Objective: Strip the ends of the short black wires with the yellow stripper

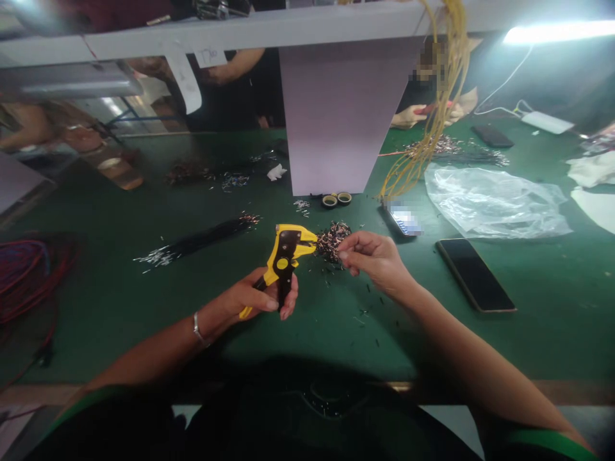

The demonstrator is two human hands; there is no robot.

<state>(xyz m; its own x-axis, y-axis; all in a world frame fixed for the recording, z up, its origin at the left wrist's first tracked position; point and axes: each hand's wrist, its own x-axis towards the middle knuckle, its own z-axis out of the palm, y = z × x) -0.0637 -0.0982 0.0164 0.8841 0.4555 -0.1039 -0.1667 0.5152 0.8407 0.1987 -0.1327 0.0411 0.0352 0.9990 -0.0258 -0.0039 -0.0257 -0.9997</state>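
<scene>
My left hand (pixel 269 296) is closed round the handles of a yellow and black wire stripper (pixel 284 259), whose jaws point right. Just beyond the jaws lies a pile of short wire pieces (pixel 331 240) with coppery and dark bits. At the pile's right edge, my right hand (pixel 375 259) has thumb and forefinger pinched together; what is between them is too small to make out. Left of the tool, a bundle of black wires (pixel 206 238) with bare ends lies on the green table (pixel 317 346). Small dark scraps are scattered below the pile.
A black phone (pixel 475 275), a lit phone (pixel 402 219) and a clear plastic bag (pixel 497 202) lie to the right. Two tape rolls (pixel 337 200) sit before a pale panel (pixel 343 115). Yellow wires (pixel 432 147) hang down; red wires (pixel 24 275) lie left. People work across the table.
</scene>
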